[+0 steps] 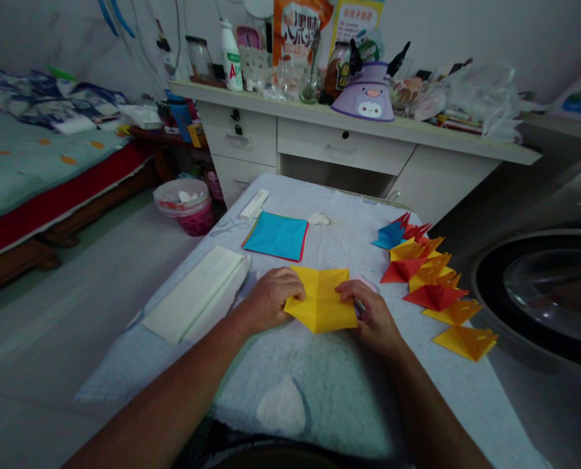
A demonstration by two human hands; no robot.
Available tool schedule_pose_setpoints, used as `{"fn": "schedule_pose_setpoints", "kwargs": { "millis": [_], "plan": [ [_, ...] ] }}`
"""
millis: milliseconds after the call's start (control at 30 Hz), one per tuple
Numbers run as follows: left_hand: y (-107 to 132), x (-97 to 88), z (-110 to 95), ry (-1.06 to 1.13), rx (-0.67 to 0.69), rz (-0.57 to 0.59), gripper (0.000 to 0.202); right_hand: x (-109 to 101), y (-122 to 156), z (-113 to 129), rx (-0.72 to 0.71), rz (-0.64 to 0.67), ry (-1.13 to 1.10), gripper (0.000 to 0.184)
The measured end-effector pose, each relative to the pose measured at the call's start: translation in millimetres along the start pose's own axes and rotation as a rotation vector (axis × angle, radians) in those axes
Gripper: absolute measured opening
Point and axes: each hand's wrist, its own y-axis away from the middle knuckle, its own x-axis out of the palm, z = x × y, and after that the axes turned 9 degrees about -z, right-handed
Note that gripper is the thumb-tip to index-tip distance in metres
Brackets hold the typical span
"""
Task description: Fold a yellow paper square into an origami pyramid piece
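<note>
A yellow sheet of origami paper point(325, 301), creased down its middle, is held slightly above the cloth-covered table. My left hand point(274, 298) pinches its left edge, fingers curled. At the opposite edge, my right hand point(370, 314) grips the paper between thumb and fingers. Beyond my left hand lies a stack of square paper point(277, 236), blue on top with red and yellow edges showing. To the right, several folded paper pieces point(437, 296) in yellow, orange, red and blue stand in a slanting row.
On the table point(368, 397) are a tissue pack point(197, 296), a small white box point(254, 204) and a crumpled tissue point(318, 219). Behind stands a white desk point(344, 144) crowded with jars and bags. A washing machine point(564, 189) is at right, a waste bin point(183, 202) at left.
</note>
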Motion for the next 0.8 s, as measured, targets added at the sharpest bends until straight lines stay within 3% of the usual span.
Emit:
{"fn": "schedule_pose_setpoints", "kwargs": {
  "millis": [133, 300, 467, 600, 800],
  "plan": [
    [1.8, 2.9, 2.2, -0.012, -0.084, 0.096, 0.012, -0.7, 1.3, -6.4, -0.046, 0.075, 0.138, 0.023],
    [4.4, 3.2, 3.8, -0.031, -0.215, 0.122, 0.022, -1.8, 3.9, -11.4, 0.004, 0.085, 0.253, 0.017],
    [3.6, 4.4, 4.9, 0.061, -0.399, 0.042, 0.019, -1.3, 1.9, -9.7, 0.152, 0.072, 0.245, 0.017],
    [2.2, 7.1, 4.7, 0.109, -0.544, -0.058, 0.047, 3.2, 1.8, -12.9, 0.213, 0.063, 0.283, 0.025],
    [-0.2, 16.2, 5.2, -0.029, -0.515, -0.143, 0.06, 10.6, 4.4, -17.8, 0.278, -0.005, 0.397, 0.021]
  ]
}}
